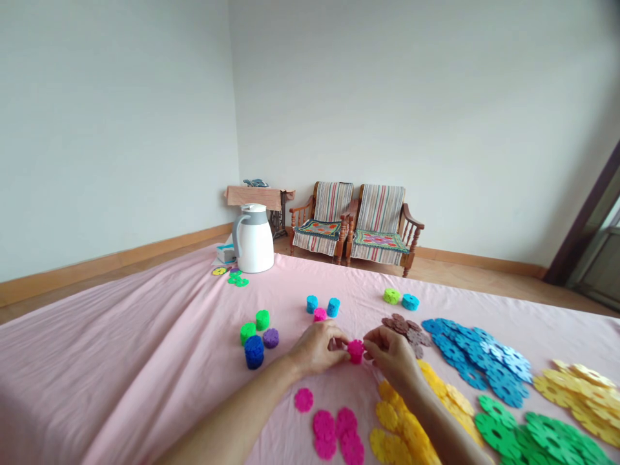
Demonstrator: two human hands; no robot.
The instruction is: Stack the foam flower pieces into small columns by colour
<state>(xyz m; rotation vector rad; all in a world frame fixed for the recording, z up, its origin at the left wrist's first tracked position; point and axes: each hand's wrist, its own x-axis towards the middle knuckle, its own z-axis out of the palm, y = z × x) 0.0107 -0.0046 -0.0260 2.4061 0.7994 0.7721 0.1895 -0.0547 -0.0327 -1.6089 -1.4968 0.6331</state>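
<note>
A short stack of pink notched plastic discs [355, 352] stands on the cloth between my two hands. My left hand [320, 347] has its thumb and fingers curved against the stack's left side. From the right, my right hand [393, 352] pinches at the stack's edge, its fingertips partly hidden. Loose pink discs [324, 426] lie in front of my hands, and one single pink disc [303, 400] lies apart from them. Behind my left hand is another pink stack [320, 314], close to two light blue stacks [333, 307].
Green stacks [248, 333], a dark blue stack [254, 352] and a purple stack [270, 338] stand left. Right are piles of yellow [402, 420], brown [407, 329], blue [477, 355] and green discs [557, 439]. A white jug [256, 245] stands on the pink cloth [159, 361].
</note>
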